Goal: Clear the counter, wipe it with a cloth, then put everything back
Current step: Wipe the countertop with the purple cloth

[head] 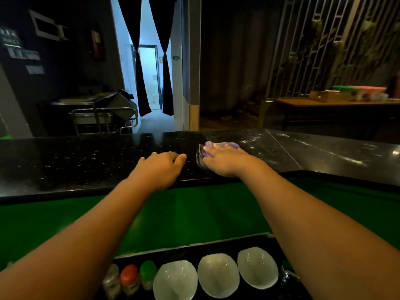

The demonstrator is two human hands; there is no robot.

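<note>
Wiping looks under way: the right hand (225,160) lies flat, fingers straight, pressing a purple cloth (226,145) onto the black counter (86,161). The left hand (161,167) rests beside it, relaxed and empty. Bowls (218,274) and bottles (129,277) sit below, likely awaiting return. The bunched cloth seems longest left to right.

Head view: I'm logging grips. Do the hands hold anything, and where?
Nothing gripped: the right hand presses flat on the purple cloth; the left hand rests on the counter.
</note>
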